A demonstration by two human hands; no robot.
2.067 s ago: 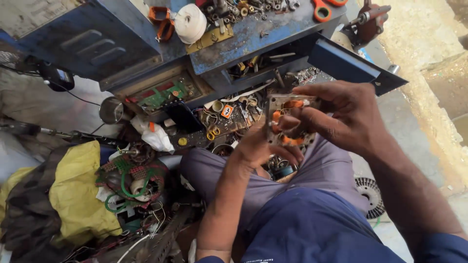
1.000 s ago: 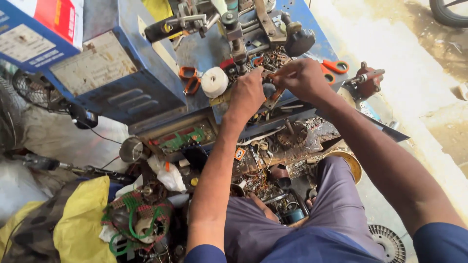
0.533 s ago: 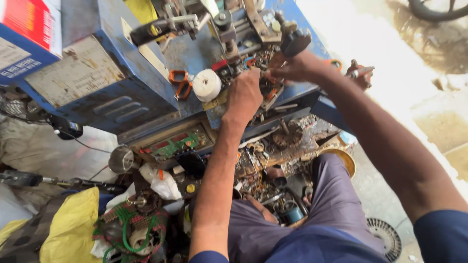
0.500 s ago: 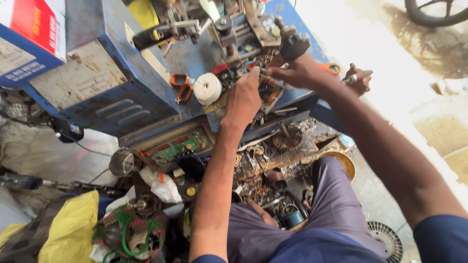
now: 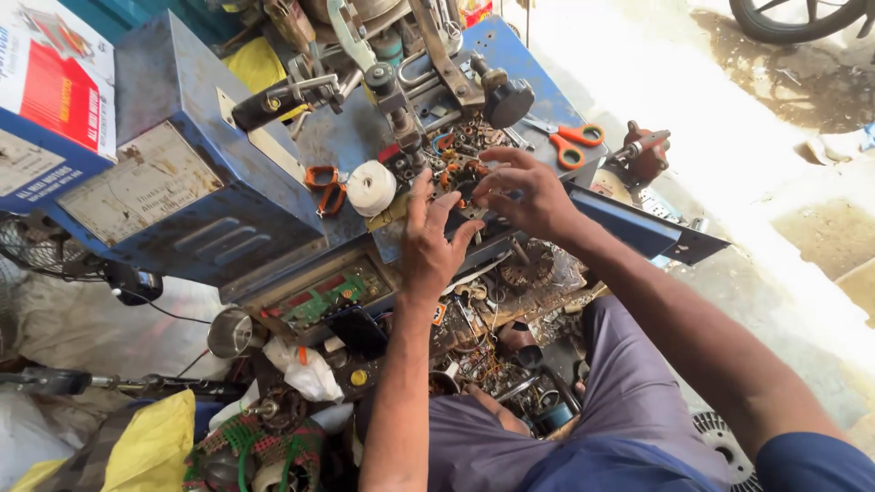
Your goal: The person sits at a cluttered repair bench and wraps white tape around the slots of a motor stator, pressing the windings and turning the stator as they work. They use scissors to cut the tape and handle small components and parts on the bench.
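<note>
Two hands (image 5: 428,241) (image 5: 529,193) — two orange scissors (image 5: 572,144) (image 5: 324,187) — one white tape roll (image 5: 371,188).

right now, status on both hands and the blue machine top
Left hand open, flat on cluttered blue metal machine deck. Right hand fingering small parts pile; grip unclear. White tape roll, orange-handled scissors alongside.

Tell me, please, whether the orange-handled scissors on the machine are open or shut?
Shut: the orange-handled scissors lie flat with both handle loops side by side.

Upper right: sunlit concrete floor (image 5: 729,100) glared almost white, a dark wheel (image 5: 802,18) at the top edge | centre: worn blue metal workbench (image 5: 182,219) filled the frame | lower left: yellow cloth (image 5: 155,437) lay heaped in shade | left edge: a wire fan guard (image 5: 36,255) showed.
</note>
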